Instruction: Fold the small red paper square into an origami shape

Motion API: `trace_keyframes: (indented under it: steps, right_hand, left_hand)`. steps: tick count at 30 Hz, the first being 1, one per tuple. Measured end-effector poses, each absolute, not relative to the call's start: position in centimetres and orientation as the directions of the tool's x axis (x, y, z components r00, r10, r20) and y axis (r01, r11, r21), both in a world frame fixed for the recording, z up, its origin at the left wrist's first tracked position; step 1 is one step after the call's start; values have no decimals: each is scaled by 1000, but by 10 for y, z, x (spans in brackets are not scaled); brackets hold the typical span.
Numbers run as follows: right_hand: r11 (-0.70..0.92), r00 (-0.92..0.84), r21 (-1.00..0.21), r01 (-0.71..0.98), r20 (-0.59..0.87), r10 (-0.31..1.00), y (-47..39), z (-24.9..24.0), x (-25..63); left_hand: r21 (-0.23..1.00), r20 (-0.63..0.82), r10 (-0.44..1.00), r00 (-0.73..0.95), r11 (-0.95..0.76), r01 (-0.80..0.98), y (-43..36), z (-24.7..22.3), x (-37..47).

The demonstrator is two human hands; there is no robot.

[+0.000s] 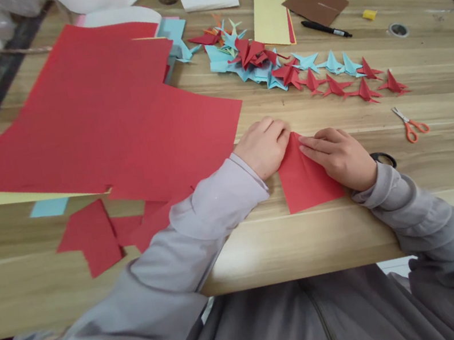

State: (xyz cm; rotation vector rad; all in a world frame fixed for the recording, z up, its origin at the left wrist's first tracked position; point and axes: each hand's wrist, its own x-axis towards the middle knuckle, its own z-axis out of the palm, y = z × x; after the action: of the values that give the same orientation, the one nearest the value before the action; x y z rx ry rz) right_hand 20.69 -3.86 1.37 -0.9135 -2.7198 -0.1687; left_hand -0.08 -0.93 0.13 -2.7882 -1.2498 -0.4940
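**Ana:** Paper first, head view: where is the sheet being worked?

**Ben:** The small red sheet (304, 177) lies flat on the counter (432, 72) near its front edge, between the two hands. The left hand (264, 146) presses on the sheet's corner at about eleven o'clock, fingers curled down and together. The right hand (340, 157) rests on its edge at two o'clock, fingers pressed flat on the paper and pointing at the left hand. Neither grip pinches or lifts anything.

**Ana:** How far along does it look?

**Ben:** My judgement: early on this piece. One top corner looks turned in, and the rest is flat. Plenty is already finished, though: a row of folded red shapes (364, 90) and folded blue shapes (333, 63) sits at one o'clock from the hands, with a heaped pile (254, 61) at twelve.

**Ana:** And stock left?

**Ben:** Large red sheets (114, 119) overlap at ten o'clock, with cut red pieces (90, 239) at eight.

**Ana:** The surface and room?

**Ben:** Pale wood-grain counter. Orange-handled scissors (411, 127) lie at three o'clock from the right hand, and a black pen (325, 29), a brown card (314, 2) and a yellow sheet (270, 16) lie farther back. Bottles and tubs crowd the far edge, too blurred to name. Clear plastic blurs the upper left corner of the view.
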Motion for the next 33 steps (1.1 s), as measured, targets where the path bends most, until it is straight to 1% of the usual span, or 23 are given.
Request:
trace_keyframes:
  steps: [3,8,13,18,24,33]
  right_hand:
    - [794,-765,24,608,285,577,-39,13,207]
    - [788,-760,20,616,277,587,-38,12,207]
    - [783,-757,11,622,264,597,-38,12,207]
    - [784,-753,-25,620,263,604,-38,12,207]
    - [785,-757,9,619,273,593,-38,13,207]
    - [779,-750,-17,627,255,610,-38,12,208]
  left_hand:
    - [49,305,693,653,-696,716,-9,0,-3]
    - [80,284,724,629,-672,737,-10,0,-3]
    - [31,305,711,634,-673,739,-10,0,-1]
    - [52,303,719,626,-668,742,-9,-1,-1]
    - [24,318,709,629,-670,742,-9,-2,-2]
    - [72,310,713,629,-677,733,-7,-3,-3]
